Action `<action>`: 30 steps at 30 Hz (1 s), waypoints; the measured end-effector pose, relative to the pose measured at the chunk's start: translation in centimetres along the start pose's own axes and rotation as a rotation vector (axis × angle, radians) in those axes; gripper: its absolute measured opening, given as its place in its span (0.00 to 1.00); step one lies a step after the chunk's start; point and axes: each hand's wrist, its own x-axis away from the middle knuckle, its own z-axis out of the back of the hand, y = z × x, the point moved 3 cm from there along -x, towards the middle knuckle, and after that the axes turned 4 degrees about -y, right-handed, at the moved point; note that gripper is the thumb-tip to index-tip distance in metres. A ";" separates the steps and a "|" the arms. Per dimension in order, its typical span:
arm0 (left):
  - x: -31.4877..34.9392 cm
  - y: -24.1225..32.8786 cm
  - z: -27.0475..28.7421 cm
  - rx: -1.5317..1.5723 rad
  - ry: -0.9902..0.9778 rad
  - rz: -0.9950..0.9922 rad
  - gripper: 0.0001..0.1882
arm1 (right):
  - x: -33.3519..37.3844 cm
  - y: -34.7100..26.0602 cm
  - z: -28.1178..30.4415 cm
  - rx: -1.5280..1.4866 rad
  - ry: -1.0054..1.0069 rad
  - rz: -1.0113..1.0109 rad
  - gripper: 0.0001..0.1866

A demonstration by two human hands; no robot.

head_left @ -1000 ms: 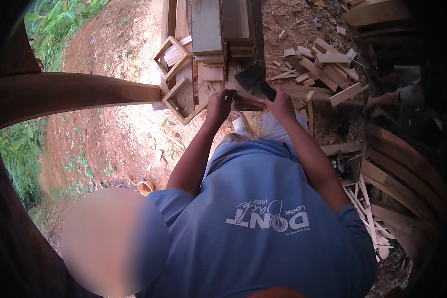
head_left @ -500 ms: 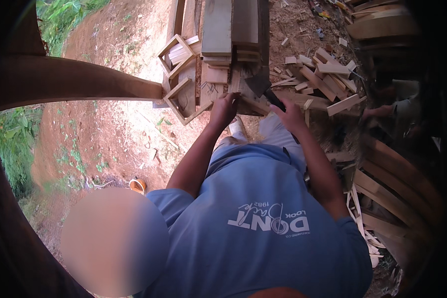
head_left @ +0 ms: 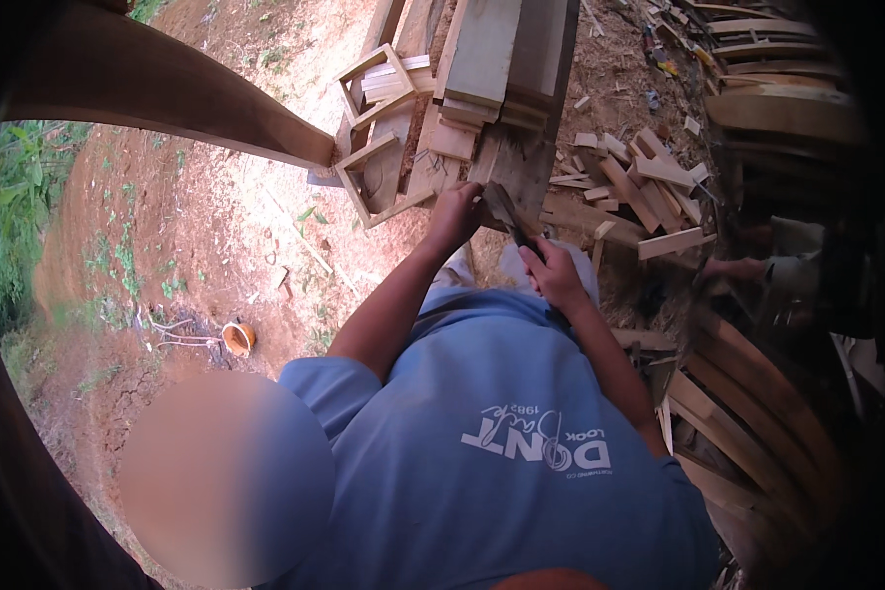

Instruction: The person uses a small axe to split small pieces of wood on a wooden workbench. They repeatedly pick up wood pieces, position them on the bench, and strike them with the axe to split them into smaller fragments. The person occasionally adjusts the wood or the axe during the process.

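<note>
My right hand (head_left: 558, 275) is closed round the handle of a dark, broad-bladed chopping tool (head_left: 502, 208). Its blade, turned nearly edge-on, points up and left toward the fingertips of my left hand (head_left: 452, 218). Those fingers are pinched together at the near end of a plank bench (head_left: 514, 162); whatever is between them is too small to make out. Just left of that hand, an open wooden frame (head_left: 372, 218) lies tilted on its corner, and a second wooden frame (head_left: 351, 98) sits beyond it. Stacked boards (head_left: 484, 54) rest on the bench ahead of both hands.
Loose wood offcuts (head_left: 659, 187) are heaped right of the bench. Curved timbers (head_left: 747, 413) lie at lower right, with more curved pieces (head_left: 767, 113) above. Another person's hand (head_left: 736, 267) shows at the right. A thick beam (head_left: 187, 93) crosses the left; an orange bucket (head_left: 238, 338) stands on the dirt.
The view has turned, so the bench now leans right. My right hand has brought the tool closer to my left hand, and its blade has rolled from broadside to nearly edge-on.
</note>
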 end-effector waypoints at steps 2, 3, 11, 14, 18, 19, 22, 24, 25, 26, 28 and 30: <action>0.2 0.4 0.2 0.032 0.002 0.046 0.14 | -0.1 0.2 0.3 -0.008 0.001 -0.028 0.15; -0.1 0.6 0.3 0.029 0.007 0.033 0.14 | 0.0 0.3 0.4 -0.012 0.002 -0.043 0.16; 0.0 0.5 0.2 0.049 0.016 0.084 0.14 | -0.3 0.6 0.0 -0.046 0.012 -0.043 0.14; 0.2 0.4 0.2 0.018 0.000 0.009 0.12 | 0.3 -0.6 -0.3 -0.104 0.024 -0.031 0.14; 0.3 0.2 0.3 0.058 0.019 -0.013 0.10 | 0.2 -0.9 -0.5 -0.144 0.008 -0.018 0.15; 0.3 0.1 0.2 0.060 0.026 -0.009 0.10 | -0.1 -0.6 -0.4 -0.107 -0.003 -0.032 0.14; 0.0 -0.1 0.0 0.087 0.029 -0.047 0.09 | -0.5 -0.3 -0.1 -0.053 -0.015 -0.058 0.13; 0.3 -0.2 0.0 0.078 0.023 -0.052 0.09 | 0.6 -1.8 -0.4 -0.091 -0.002 -0.067 0.14; 0.2 -0.2 0.1 0.055 0.013 -0.054 0.09 | 0.8 -2.2 -0.6 -0.100 -0.003 -0.047 0.14; 0.0 -0.2 0.2 0.031 0.001 -0.056 0.09 | 1.0 -2.6 -0.7 -0.110 -0.004 -0.027 0.14; 0.2 0.0 0.4 0.059 0.009 -0.031 0.08 | 0.9 -2.4 -0.7 -0.096 -0.003 -0.015 0.14; 0.3 0.4 0.1 0.098 0.014 0.006 0.07 | 0.2 -1.1 -0.5 -0.050 0.000 -0.033 0.14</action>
